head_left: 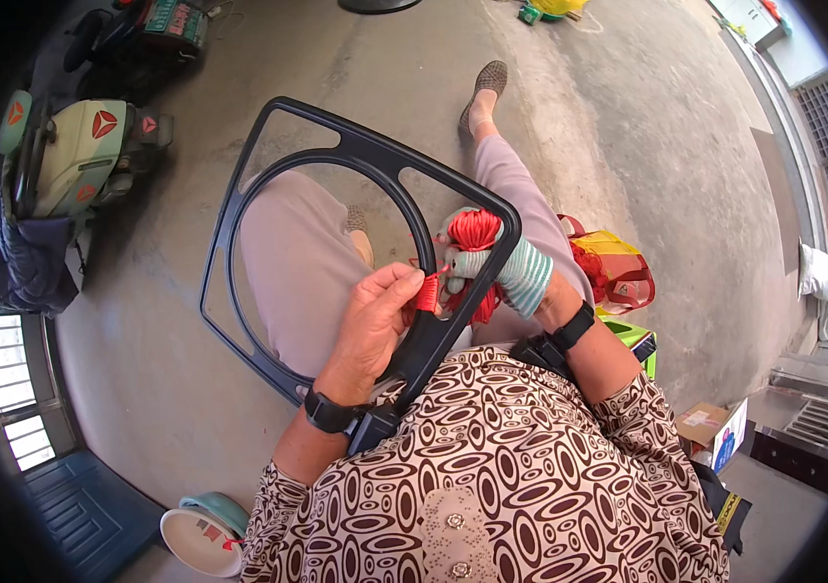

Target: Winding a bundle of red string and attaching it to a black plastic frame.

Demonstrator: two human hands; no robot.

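Head view: you hold a black, hard-looking frame (pixel 375 154), squarish outside with a round inner ring (pixel 412 209), above your lap. A short band of glossy red cord (pixel 428 293) wraps the ring's right side, the turns lying close together. That stretch looks done; most of the visible ring is bare black, so I judge the winding to be at an early stage (part of the ring is hidden behind your left hand, so I can't vouch for all of it).

Your bare left hand (pixel 375 316) is closed to a pinch, thumb against finger, at the upper end of that band. Your right hand (pixel 492 267), in a teal-and-white striped glove, curls around a thick bundle of red cord (pixel 474 230) just beside the ring; its exact grip is partly covered by the frame. Plenty of cord seems left. More red material sits in a red-and-yellow bag (pixel 633 284) beyond your right forearm.
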